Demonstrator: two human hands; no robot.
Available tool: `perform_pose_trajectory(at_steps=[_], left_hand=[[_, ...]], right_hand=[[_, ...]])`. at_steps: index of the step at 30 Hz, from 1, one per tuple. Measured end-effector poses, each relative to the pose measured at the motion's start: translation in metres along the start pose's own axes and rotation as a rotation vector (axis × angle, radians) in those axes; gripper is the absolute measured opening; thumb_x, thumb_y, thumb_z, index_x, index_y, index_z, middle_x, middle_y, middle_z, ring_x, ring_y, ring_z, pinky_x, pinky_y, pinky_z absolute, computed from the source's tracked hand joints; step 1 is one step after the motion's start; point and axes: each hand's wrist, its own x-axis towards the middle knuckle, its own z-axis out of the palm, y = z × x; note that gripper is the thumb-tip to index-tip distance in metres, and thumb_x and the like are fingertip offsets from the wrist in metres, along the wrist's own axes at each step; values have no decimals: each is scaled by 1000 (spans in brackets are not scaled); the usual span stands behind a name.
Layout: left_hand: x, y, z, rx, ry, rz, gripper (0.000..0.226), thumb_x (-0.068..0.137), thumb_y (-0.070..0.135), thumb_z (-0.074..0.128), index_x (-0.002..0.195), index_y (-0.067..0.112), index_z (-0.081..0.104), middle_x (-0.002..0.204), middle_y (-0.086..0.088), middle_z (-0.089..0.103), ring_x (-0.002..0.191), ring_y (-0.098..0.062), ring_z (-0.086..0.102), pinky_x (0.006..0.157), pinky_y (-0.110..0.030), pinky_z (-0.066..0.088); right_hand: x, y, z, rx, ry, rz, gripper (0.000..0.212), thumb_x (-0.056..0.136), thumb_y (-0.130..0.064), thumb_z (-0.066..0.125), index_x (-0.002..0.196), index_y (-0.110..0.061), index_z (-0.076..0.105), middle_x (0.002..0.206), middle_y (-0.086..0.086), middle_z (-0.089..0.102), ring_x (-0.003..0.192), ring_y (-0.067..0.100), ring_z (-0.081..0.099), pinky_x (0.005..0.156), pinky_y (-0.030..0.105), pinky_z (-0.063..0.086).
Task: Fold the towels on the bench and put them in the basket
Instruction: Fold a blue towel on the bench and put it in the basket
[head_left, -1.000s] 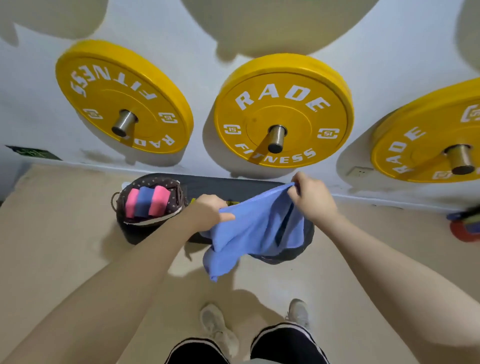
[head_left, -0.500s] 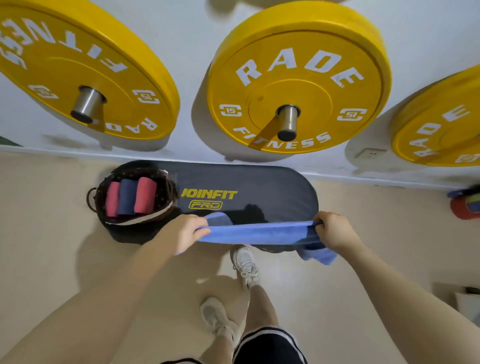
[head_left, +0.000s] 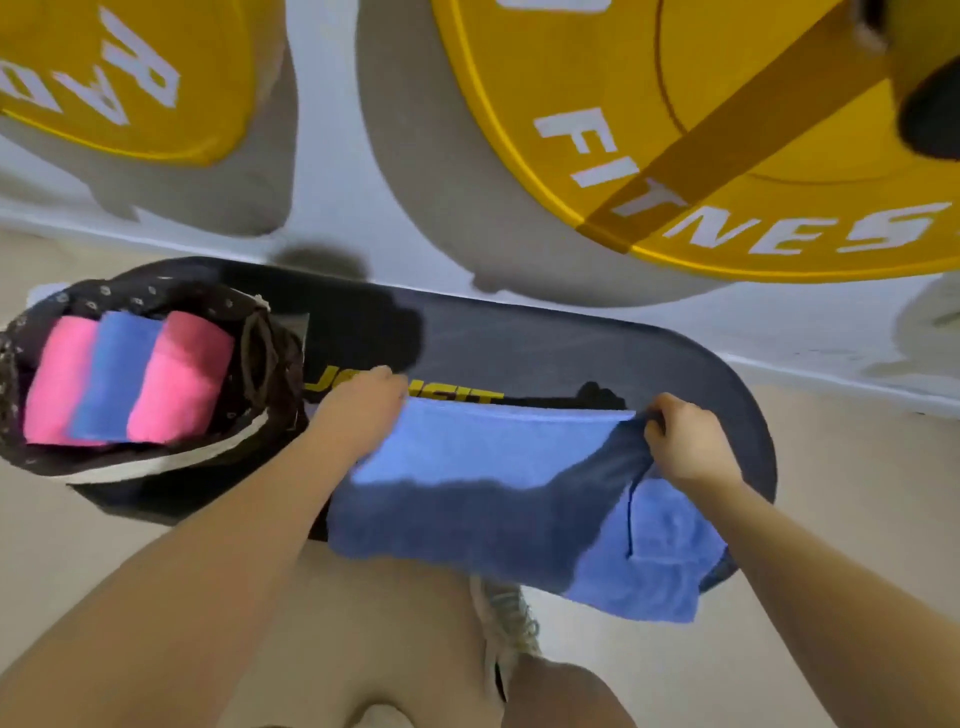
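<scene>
A blue towel (head_left: 498, 488) lies spread across the front half of the black padded bench (head_left: 597, 358), its near edge hanging over the bench's front. My left hand (head_left: 358, 415) grips the towel's far left corner. The far right corner is pinched by my right hand (head_left: 685, 441). At the bench's left end stands a dark patterned basket (head_left: 260, 358) holding three rolled towels side by side: pink, blue (head_left: 111, 379), pink.
Large yellow weight plates (head_left: 727, 130) hang on the white wall just behind the bench, close above my hands. Beige floor surrounds the bench. My knee and white shoe (head_left: 511, 618) are right under the towel's hanging edge.
I have stepped close and leaned in. The towel, held up loosely a second ago, was stretched between both hands and now lies flat on the bench.
</scene>
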Motion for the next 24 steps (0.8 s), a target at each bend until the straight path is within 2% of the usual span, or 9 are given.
perform_pose_trajectory(at_steps=[2,4,9,12,14,16,20,24], left_hand=[[25,-9,22,55,82,-18,17,95,11,43,107,8,55,109,-11,53,101,-29,56,82,-40,47],[46,-14,32,49,185,-24,18,95,12,44,108,7,55,108,-12,53,98,-30,56,80,-41,48],[84,-14,26,-160,466,-46,37,91,13,51,127,6,47,119,-15,56,109,-37,51,88,-45,39],[86,-20,35,-187,518,-35,47,85,10,59,129,4,45,127,-15,53,116,-37,48,90,-45,40],[74,-31,50,-237,509,-14,44,86,9,57,128,3,47,129,-15,51,117,-37,47,92,-45,40],[54,-47,67,-292,540,-44,35,87,8,54,121,3,50,123,-16,53,111,-38,48,87,-44,41],[11,-75,92,-499,528,-250,39,89,15,55,126,2,48,130,-17,45,118,-35,44,95,-43,38],[-15,-81,110,-317,354,-341,37,90,35,55,113,6,55,123,-12,44,115,-31,42,92,-41,39]], right_hand=[[29,0,22,23,119,-57,18,90,-1,42,94,3,59,91,23,63,78,35,56,66,35,43],[55,-4,32,31,227,-90,22,91,-2,42,101,3,61,100,25,64,93,39,57,74,35,40],[93,-18,41,-42,376,-1,29,90,-6,40,114,-2,56,115,24,57,106,42,50,83,40,39],[93,-49,59,-114,420,-137,32,87,-6,45,117,-4,56,118,21,53,108,41,47,85,42,38],[85,-78,75,-75,387,-337,29,87,-6,48,113,-6,60,117,18,55,106,39,49,86,41,38],[79,-112,93,-73,306,-534,27,87,-7,48,110,-7,62,116,15,56,105,36,50,88,39,39],[75,-188,124,-171,143,-774,32,91,-10,43,120,-9,56,125,11,52,113,33,47,91,35,37],[77,-238,152,-198,68,-906,33,95,-13,38,123,-13,55,129,9,52,117,33,45,87,36,38]])
